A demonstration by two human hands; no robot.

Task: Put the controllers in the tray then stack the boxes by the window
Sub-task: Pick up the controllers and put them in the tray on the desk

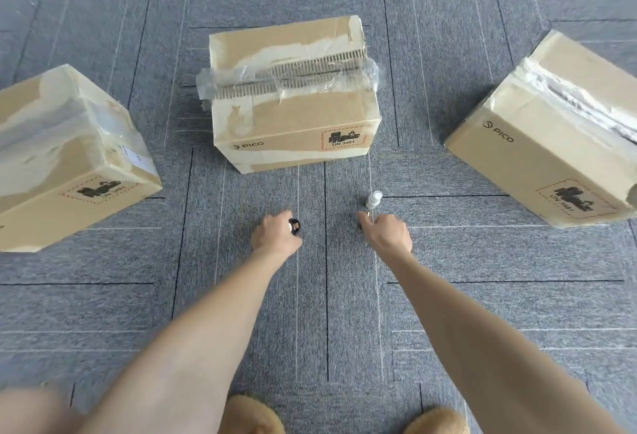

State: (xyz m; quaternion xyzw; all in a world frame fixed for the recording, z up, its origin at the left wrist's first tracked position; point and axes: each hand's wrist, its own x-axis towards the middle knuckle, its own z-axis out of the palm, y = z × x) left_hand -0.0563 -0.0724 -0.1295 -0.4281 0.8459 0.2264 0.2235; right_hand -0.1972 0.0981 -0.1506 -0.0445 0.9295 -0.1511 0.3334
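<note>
Three taped PICO cardboard boxes stand on the grey carpet: one at the left (69, 157), one in the middle (293, 102) and one at the right (551, 137). My left hand (275, 235) is just in front of the middle box, its fingers curled round a small black object (294, 226). My right hand (387, 232) pinches the lower end of a small white-capped bottle (374, 200) that points toward the middle box. No controller or tray is in view.
Open carpet lies between the boxes and around my arms. My two brown furry slippers (253, 413) (436, 421) are at the bottom edge. Loose torn tape and plastic hang off the middle box's top.
</note>
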